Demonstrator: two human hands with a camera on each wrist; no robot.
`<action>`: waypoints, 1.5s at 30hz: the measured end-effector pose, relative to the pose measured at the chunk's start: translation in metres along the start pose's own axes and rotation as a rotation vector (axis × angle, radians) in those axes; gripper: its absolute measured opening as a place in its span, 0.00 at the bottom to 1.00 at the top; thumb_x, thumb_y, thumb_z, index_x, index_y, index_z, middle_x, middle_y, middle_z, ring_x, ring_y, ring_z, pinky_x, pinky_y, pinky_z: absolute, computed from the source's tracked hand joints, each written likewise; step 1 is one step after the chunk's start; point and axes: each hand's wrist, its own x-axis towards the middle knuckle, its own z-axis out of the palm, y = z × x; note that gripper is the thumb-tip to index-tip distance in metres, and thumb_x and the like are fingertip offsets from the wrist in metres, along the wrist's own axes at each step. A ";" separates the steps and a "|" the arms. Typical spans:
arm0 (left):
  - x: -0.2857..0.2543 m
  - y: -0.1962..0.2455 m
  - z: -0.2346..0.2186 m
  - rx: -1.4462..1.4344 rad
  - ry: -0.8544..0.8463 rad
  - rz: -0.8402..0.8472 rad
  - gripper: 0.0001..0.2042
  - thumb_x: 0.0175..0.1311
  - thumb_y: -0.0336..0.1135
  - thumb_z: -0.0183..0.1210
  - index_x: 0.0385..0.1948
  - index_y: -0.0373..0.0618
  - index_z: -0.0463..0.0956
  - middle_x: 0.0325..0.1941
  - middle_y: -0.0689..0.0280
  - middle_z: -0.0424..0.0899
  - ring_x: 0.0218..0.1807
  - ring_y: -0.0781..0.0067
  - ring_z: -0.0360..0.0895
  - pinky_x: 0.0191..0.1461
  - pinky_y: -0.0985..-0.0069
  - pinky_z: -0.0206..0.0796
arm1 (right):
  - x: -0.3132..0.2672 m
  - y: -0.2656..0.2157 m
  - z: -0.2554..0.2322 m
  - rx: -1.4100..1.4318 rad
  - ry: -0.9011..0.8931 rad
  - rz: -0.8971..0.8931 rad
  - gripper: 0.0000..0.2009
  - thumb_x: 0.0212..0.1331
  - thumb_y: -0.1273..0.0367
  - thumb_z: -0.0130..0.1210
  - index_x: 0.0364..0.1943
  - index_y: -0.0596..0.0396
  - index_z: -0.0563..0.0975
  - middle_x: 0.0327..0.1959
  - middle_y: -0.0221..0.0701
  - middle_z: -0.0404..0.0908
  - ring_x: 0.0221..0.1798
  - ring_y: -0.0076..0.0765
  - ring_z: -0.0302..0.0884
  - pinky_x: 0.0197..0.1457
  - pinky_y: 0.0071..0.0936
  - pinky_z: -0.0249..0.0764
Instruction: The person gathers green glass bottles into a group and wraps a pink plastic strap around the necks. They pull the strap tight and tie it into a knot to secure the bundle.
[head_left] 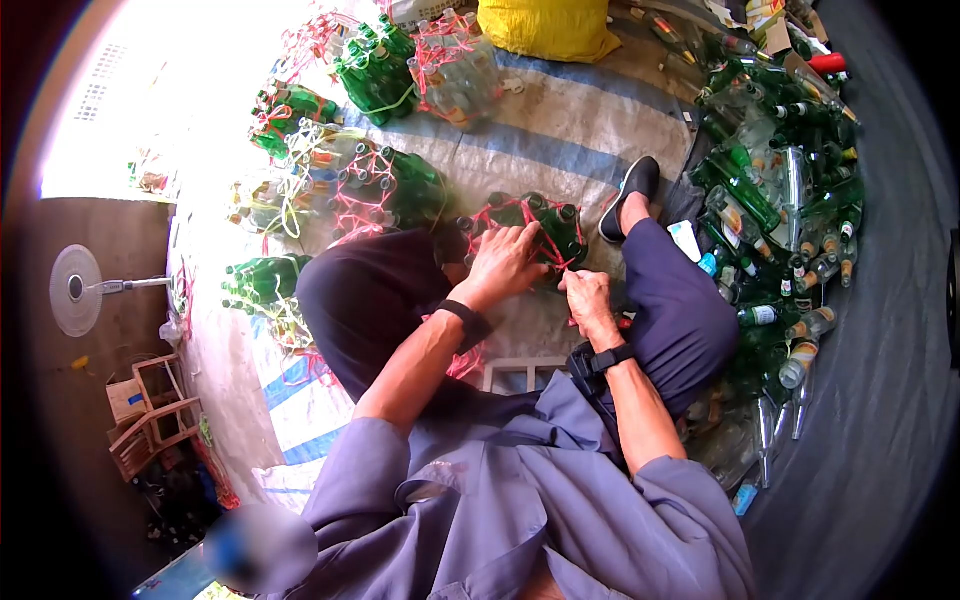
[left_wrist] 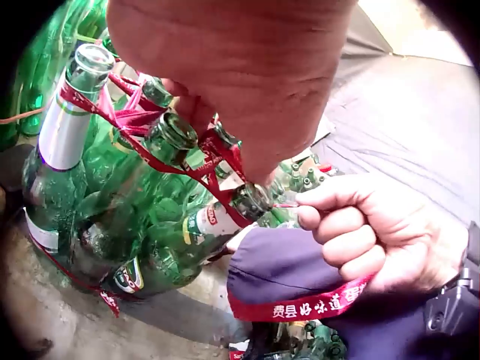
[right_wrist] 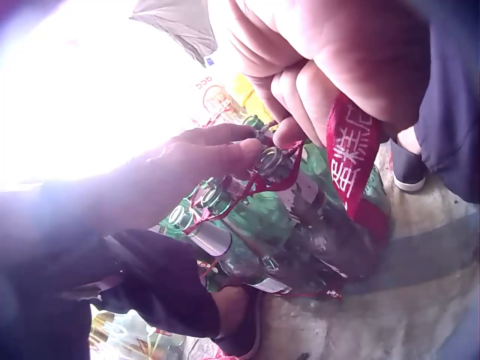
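Head view: one bundle of green glass bottles (head_left: 540,225) stands between the legs; the left hand (head_left: 500,265), fingers bent, grips its top, the right hand (head_left: 590,300) just beside.

Left wrist view: at least five bottle mouths; right thumb and forefinger pinch the red ribbon (left_wrist: 315,304), fingers curled, print reading "费县好味道". Bottle labels are too blurred to read.

Right wrist view: the ribbon reads "蛋糕", a third character partly hidden; left thumb and forefinger nearly meet.

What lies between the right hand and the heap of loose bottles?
The bent right leg, in dark trousers, lies between the right hand and the loose bottles. The head view shows that.
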 end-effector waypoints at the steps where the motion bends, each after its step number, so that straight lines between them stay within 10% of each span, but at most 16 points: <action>1: 0.000 -0.002 -0.001 -0.022 0.001 0.004 0.34 0.57 0.49 0.64 0.65 0.44 0.67 0.54 0.56 0.78 0.58 0.53 0.74 0.61 0.58 0.60 | -0.004 -0.002 0.000 -0.066 -0.003 -0.028 0.13 0.57 0.65 0.57 0.22 0.60 0.82 0.14 0.25 0.72 0.17 0.22 0.63 0.22 0.28 0.59; 4: 0.000 -0.018 0.011 -0.008 0.039 0.041 0.28 0.60 0.42 0.61 0.63 0.45 0.69 0.51 0.58 0.81 0.55 0.56 0.75 0.58 0.60 0.61 | -0.008 0.007 0.003 -0.203 -0.004 -0.166 0.14 0.57 0.65 0.55 0.20 0.60 0.82 0.13 0.30 0.74 0.18 0.25 0.70 0.25 0.31 0.66; 6: -0.002 -0.025 0.018 0.025 0.074 0.073 0.26 0.60 0.39 0.60 0.61 0.46 0.71 0.49 0.59 0.82 0.54 0.57 0.76 0.57 0.60 0.62 | -0.012 0.012 0.004 -0.391 0.005 -0.545 0.15 0.57 0.65 0.52 0.18 0.62 0.79 0.15 0.46 0.77 0.18 0.48 0.76 0.28 0.41 0.73; 7: -0.005 -0.025 0.018 0.045 0.066 0.119 0.25 0.59 0.37 0.60 0.61 0.47 0.71 0.48 0.60 0.82 0.53 0.58 0.76 0.56 0.61 0.62 | -0.017 0.009 0.007 -0.387 -0.008 -0.270 0.15 0.56 0.66 0.52 0.18 0.64 0.77 0.19 0.51 0.76 0.22 0.55 0.78 0.30 0.45 0.72; 15: -0.015 -0.028 0.011 -0.030 0.039 0.269 0.21 0.55 0.31 0.60 0.54 0.47 0.77 0.42 0.61 0.83 0.49 0.61 0.77 0.54 0.60 0.63 | -0.042 0.019 0.022 -0.481 -0.133 -0.396 0.13 0.54 0.69 0.53 0.19 0.65 0.76 0.21 0.55 0.75 0.25 0.63 0.77 0.29 0.49 0.70; 19: -0.024 -0.028 0.009 -0.167 -0.023 0.125 0.19 0.54 0.28 0.59 0.51 0.46 0.78 0.40 0.62 0.83 0.48 0.60 0.76 0.55 0.56 0.63 | -0.041 0.021 0.020 -0.535 -0.185 -0.527 0.13 0.53 0.68 0.53 0.19 0.66 0.76 0.21 0.56 0.75 0.26 0.64 0.78 0.30 0.50 0.69; 25: -0.020 -0.016 0.005 -0.140 0.487 -0.072 0.24 0.57 0.32 0.62 0.57 0.43 0.71 0.59 0.53 0.72 0.60 0.47 0.69 0.61 0.54 0.62 | -0.045 0.019 0.019 -0.532 -0.166 -0.392 0.12 0.54 0.69 0.53 0.19 0.65 0.77 0.22 0.56 0.77 0.28 0.65 0.78 0.33 0.52 0.73; 33: 0.000 0.004 0.021 0.024 0.385 -0.213 0.24 0.60 0.47 0.64 0.55 0.46 0.75 0.62 0.55 0.72 0.63 0.55 0.69 0.62 0.57 0.53 | -0.051 0.014 0.023 -0.598 -0.181 -0.437 0.14 0.58 0.68 0.51 0.22 0.65 0.79 0.26 0.57 0.79 0.36 0.66 0.80 0.40 0.54 0.76; 45: 0.008 -0.005 0.032 0.106 0.361 -0.194 0.11 0.61 0.42 0.63 0.40 0.47 0.81 0.57 0.56 0.74 0.59 0.58 0.71 0.58 0.56 0.55 | -0.053 0.024 0.002 -0.464 -0.191 -0.542 0.11 0.59 0.71 0.52 0.20 0.61 0.75 0.22 0.53 0.76 0.30 0.64 0.78 0.32 0.53 0.73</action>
